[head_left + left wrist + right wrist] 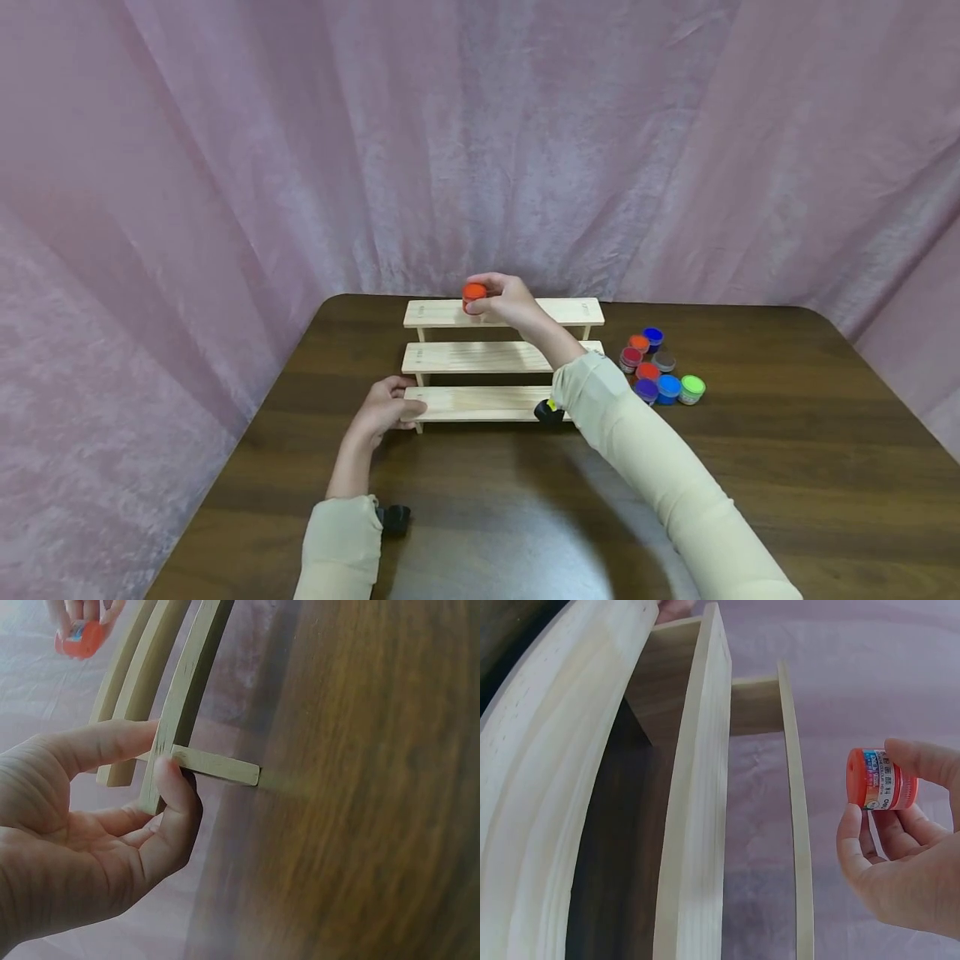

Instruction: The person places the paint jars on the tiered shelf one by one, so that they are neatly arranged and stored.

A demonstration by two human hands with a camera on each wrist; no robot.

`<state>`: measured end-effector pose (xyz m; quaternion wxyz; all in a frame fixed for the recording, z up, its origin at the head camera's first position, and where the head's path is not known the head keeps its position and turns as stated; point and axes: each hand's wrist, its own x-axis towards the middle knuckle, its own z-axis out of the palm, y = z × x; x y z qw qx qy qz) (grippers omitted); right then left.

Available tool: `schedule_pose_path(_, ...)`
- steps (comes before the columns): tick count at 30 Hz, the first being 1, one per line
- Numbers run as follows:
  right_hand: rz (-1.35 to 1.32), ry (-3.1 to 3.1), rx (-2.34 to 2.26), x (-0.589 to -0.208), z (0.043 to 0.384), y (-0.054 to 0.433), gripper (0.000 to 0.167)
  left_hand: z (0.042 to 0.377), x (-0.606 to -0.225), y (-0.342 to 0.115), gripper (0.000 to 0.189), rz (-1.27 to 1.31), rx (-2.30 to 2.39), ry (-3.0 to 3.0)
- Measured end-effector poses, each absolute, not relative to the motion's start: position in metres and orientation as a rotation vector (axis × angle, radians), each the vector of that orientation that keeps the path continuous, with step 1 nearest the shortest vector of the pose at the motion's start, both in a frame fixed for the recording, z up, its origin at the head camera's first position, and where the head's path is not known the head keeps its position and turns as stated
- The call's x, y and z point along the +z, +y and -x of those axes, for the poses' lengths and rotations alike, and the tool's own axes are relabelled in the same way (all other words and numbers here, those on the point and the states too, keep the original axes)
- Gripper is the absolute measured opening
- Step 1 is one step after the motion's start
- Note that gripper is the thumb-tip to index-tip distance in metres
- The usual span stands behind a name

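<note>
A three-tier stand of pale wood point(472, 358) stands on the table, its boards rising in steps toward the back. My right hand point(513, 302) holds an orange-red paint jar point(474, 292) near the left part of the top board point(562, 311). In the right wrist view the jar point(881, 780) sits between thumb and fingers, its printed label showing, apart from the boards. At the lowest board's left end point(438, 404), my left hand point(381, 410) grips the wood. The left wrist view shows thumb and fingers on either side of that board, beside a short leg point(221, 766).
Right of the stand, several paint jars cluster on the table, among them a purple jar point(646, 390), a light blue jar point(668, 388), a green-lidded jar point(692, 389) and a dark blue jar point(652, 338). A pink curtain point(480, 167) hangs behind the dark wooden table point(787, 400).
</note>
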<state>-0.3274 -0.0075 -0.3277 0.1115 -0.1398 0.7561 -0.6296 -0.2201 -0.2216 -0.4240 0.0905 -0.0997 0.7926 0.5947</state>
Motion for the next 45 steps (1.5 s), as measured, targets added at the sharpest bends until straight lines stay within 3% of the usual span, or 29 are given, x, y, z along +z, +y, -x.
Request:
schedule_pose_path(24, 0.522, 2.242, -1.809, -0.335, 0.325, -0.060, 0.053, 0.214, -0.425, -0.228, 0.053, 0.323, 1.762, 2.349)
schedule_pose_path(45, 0.516, 2.296, -1.751, -0.340, 0.325, -0.067, 0.052, 0.212, -0.426, -0.226, 0.051, 0.331, 1.770, 2.335)
